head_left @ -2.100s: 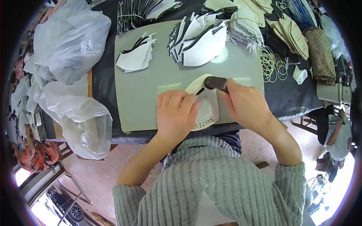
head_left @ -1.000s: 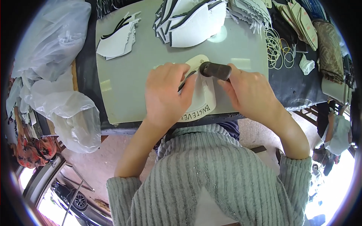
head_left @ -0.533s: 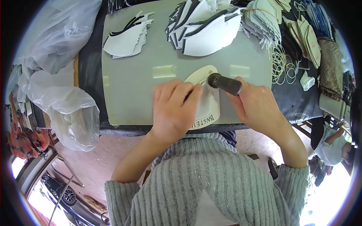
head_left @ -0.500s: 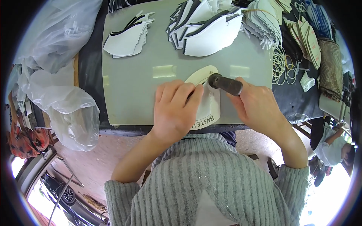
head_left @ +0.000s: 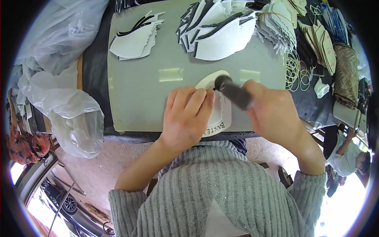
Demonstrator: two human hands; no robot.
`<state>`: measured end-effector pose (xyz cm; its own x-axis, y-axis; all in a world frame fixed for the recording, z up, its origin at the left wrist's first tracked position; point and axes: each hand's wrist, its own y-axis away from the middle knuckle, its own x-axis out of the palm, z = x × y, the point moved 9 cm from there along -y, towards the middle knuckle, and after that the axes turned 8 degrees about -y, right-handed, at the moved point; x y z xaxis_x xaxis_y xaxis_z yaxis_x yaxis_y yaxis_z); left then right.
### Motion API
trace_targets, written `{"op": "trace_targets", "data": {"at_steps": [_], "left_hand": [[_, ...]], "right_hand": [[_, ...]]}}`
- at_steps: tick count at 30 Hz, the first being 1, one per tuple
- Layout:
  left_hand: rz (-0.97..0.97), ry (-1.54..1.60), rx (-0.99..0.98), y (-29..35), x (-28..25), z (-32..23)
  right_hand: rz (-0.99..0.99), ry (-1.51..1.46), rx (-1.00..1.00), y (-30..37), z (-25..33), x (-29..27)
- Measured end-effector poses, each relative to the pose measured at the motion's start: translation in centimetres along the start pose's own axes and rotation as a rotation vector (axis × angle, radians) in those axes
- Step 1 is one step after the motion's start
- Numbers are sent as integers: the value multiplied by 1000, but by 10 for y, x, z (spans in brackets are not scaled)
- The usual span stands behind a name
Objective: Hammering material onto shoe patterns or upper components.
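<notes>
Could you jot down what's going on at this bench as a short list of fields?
Left hand: pressed flat on a cream template
Right hand: grips a dark tool, tip at the template's top edge
Surface: grey mat
Behind: two stacks of white cut pieces
Left side: clear plastic bags
Right side: rubber bands

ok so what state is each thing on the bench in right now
left hand: flat, pressing down on the template
right hand: closed around the dark tool
dark tool: held tilted, tip at the template's edge
template: lying flat on the grey mat, partly covered
grey mat: flat on the bench
white cut pieces: stacked, fanned out
rubber bands: loose pile
plastic bags: crumpled
</notes>
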<state>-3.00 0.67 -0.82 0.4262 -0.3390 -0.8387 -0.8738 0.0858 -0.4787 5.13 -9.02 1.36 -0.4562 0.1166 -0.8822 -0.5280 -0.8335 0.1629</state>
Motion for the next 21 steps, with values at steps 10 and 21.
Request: {"op": "trace_targets", "data": {"at_steps": [10, 21], "left_hand": [[-28, 21, -88, 1, -8, 0], [10, -57, -43, 3, -6, -5]], "right_hand": [[87, 69, 85, 1, -3, 11], [-10, -57, 26, 2, 7, 4]]}}
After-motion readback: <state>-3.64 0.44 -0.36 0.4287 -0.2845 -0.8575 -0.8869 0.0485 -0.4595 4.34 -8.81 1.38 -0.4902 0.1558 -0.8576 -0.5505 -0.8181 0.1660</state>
